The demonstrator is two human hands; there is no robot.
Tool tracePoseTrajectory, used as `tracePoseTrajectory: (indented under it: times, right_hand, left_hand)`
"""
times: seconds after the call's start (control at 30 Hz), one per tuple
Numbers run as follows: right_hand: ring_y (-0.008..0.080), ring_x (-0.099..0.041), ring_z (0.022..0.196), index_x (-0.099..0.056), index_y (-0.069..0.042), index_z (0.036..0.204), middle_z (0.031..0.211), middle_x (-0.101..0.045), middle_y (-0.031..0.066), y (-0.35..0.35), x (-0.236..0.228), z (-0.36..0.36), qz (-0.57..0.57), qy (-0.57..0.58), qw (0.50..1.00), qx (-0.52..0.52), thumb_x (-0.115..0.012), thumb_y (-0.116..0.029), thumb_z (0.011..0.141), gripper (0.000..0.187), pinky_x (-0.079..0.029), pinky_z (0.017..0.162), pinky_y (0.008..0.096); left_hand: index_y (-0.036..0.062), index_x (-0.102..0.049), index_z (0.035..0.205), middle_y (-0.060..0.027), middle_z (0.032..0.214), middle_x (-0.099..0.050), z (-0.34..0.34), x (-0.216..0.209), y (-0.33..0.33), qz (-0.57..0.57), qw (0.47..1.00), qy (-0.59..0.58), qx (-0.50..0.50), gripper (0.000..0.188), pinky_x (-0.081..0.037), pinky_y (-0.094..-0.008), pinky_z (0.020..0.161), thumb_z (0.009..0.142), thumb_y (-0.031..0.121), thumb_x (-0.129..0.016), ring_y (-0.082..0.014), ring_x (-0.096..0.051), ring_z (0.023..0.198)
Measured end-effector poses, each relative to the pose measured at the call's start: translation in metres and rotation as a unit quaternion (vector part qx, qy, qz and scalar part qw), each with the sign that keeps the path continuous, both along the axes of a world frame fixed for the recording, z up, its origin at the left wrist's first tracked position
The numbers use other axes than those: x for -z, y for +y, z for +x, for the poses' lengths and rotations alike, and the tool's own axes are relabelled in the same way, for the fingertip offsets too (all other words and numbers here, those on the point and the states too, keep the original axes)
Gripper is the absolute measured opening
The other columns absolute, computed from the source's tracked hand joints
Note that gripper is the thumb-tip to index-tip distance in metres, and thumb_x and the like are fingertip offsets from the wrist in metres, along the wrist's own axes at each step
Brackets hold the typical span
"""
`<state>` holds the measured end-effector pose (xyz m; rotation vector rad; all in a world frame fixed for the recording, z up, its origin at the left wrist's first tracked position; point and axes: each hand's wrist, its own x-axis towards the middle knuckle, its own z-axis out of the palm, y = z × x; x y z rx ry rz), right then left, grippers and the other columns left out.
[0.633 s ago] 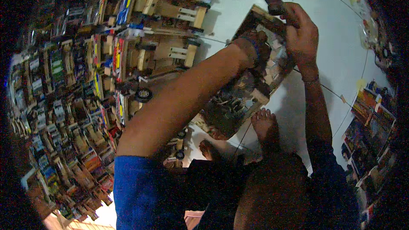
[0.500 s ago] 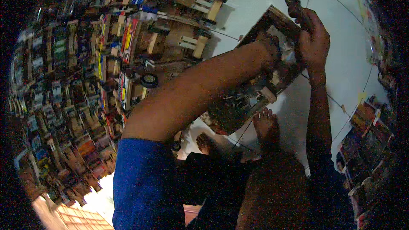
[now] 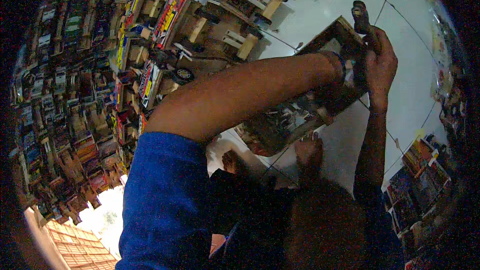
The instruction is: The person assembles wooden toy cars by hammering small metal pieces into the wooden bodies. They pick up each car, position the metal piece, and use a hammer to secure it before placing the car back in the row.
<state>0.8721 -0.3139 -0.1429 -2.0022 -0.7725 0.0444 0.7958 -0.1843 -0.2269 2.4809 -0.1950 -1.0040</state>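
A hammer (image 3: pixel 361 17) is gripped in the right hand (image 3: pixel 380 65), its fingers wrapped around the handle, its head raised above a wooden frame (image 3: pixel 330 40) on the floor (image 3: pixel 320 0). The left hand (image 3: pixel 345 77) is pressed against the frame; its fingers cannot be made out.

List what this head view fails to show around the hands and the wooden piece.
- Left hand: fingers hidden behind the wooden frame.
- Tool in the right hand: only its dark head shows; kind unclear.
- Frame's contents: dim, blurred.
- Toy trucks at left: shrunk by fisheye.
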Motion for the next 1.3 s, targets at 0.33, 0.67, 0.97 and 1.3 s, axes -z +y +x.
tracePoseTrajectory:
  times: [0.33,0.67,0.97,1.3]
  right_hand:
    - [0.0305,-0.07,0.094,-0.063,-0.007,0.12,0.099,-0.07,0.0138,0.0,0.0,-0.001,0.017,0.022,1.0,0.013,-0.045,0.003,0.076,0.048,-0.053,0.088,0.0386]
    - [0.0381,-0.066,0.099,-0.064,-0.011,0.116,0.111,-0.067,0.0146,-0.004,0.007,0.004,0.013,-0.024,1.0,-0.005,-0.055,-0.011,0.075,0.042,-0.053,0.089,0.0457]
    - [0.0366,-0.067,0.098,-0.063,-0.008,0.114,0.109,-0.068,0.0149,-0.003,0.002,0.003,0.021,-0.033,0.999,-0.008,-0.054,-0.005,0.075,0.04,-0.053,0.088,0.0438]
    - [0.0346,-0.068,0.095,-0.063,-0.005,0.116,0.107,-0.068,0.0176,0.0,-0.003,-0.001,0.003,-0.01,1.0,0.001,-0.046,0.003,0.076,0.044,-0.052,0.087,0.0418]
  left_hand:
    - [0.0128,-0.068,0.111,-0.0086,0.109,-0.069,-0.004,-0.004,0.011,-0.029,0.999,0.045,-0.003,0.035,-0.051,-0.037,0.088,0.084,0.034,-0.07,-0.0233,-0.064,0.101]
    - [0.012,-0.067,0.108,-0.0065,0.104,-0.069,-0.008,-0.008,0.003,-0.096,0.99,0.106,-0.01,0.032,-0.051,-0.0358,0.085,0.085,0.034,-0.07,-0.0204,-0.064,0.095]
    - [0.0112,-0.066,0.106,-0.0045,0.1,-0.069,-0.006,-0.039,0.001,-0.153,0.98,0.129,-0.02,0.03,-0.052,-0.0348,0.082,0.085,0.033,-0.069,-0.0178,-0.065,0.089]
    - [0.0114,-0.06,0.101,0.0005,0.089,-0.065,0.004,-0.144,0.044,-0.226,0.961,0.084,-0.136,0.025,-0.051,-0.0313,0.077,0.088,0.031,-0.069,-0.0131,-0.06,0.08]
